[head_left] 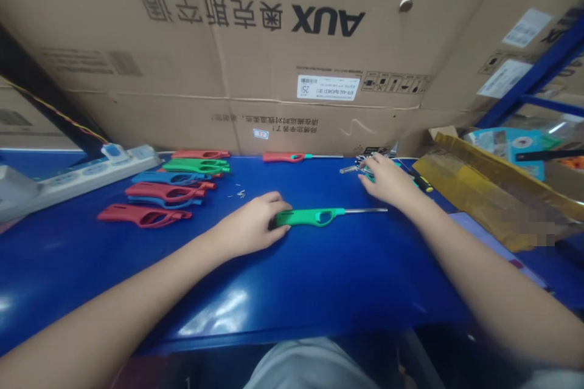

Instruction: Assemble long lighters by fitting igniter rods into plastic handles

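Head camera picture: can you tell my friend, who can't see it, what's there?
A person's left hand grips a green lighter with a metal rod on a blue table, while the right hand is at a cluster of small parts. Red, green and blue handles lie at the left, and printed cardboard stands behind.

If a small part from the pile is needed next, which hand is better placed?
Probably the right: the right hand is at the small parts, while the left hand is farther off, holding the green lighter.
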Demonstrator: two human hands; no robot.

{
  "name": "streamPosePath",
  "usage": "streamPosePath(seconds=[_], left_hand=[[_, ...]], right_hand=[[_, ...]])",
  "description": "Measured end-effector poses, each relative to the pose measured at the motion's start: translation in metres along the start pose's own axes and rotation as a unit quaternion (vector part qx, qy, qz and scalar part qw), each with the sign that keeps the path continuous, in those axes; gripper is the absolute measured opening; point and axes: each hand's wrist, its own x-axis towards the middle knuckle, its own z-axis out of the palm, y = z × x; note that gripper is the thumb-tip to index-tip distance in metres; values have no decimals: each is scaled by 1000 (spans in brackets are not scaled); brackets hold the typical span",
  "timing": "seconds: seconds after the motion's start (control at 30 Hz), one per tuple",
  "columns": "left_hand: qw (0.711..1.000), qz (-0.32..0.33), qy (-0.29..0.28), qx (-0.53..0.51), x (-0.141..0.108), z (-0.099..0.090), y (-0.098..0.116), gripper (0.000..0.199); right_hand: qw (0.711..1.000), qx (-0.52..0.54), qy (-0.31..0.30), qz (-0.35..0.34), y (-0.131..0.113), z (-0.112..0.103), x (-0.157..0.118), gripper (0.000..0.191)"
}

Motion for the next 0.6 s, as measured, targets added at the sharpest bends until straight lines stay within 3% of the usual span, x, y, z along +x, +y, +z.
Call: streamPosePath(seconds=[0.13,0.37,0.6], left_hand=[[1000,-4,-9,12,-2,-1,4,29],[999,-13,-21,19,-5,0,6,32],[999,-18,-27,38,-6,0,6,31]], right_hand=[[998,-25,-41,49,4,4,11,37],[998,-11,-66,7,3,5,32,43],[997,-4,-80,16,-2,5,47,51]])
